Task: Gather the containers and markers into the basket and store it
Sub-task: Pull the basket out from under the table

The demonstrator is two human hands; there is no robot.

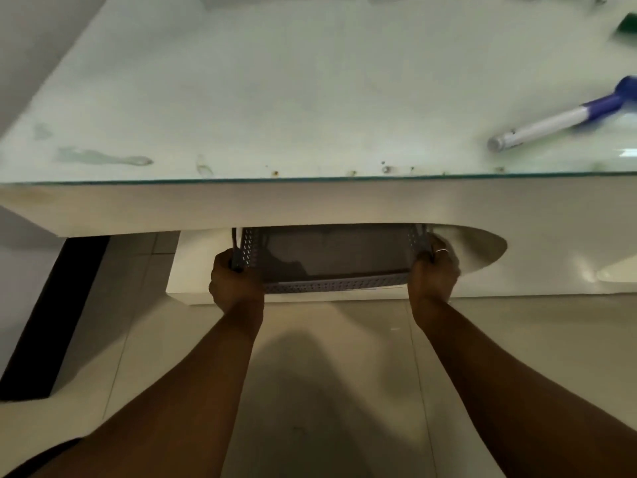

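Note:
A grey perforated basket (pixel 331 282) sits on the white lower shelf (pixel 182 270) under the glass-topped table (pixel 275 98), its far half hidden beneath the table's front edge. My left hand (pixel 236 282) grips the basket's left end and my right hand (pixel 434 276), with a ring on one finger, grips its right end. The basket's inside looks dark and its contents cannot be made out. A white marker with a blue cap (pixel 565 115) lies on the table top at the right.
A green object (pixel 629 24) shows at the table's far right edge. A dark panel (pixel 55 319) stands on the tiled floor at the left. The shelf curves out to the right of the basket.

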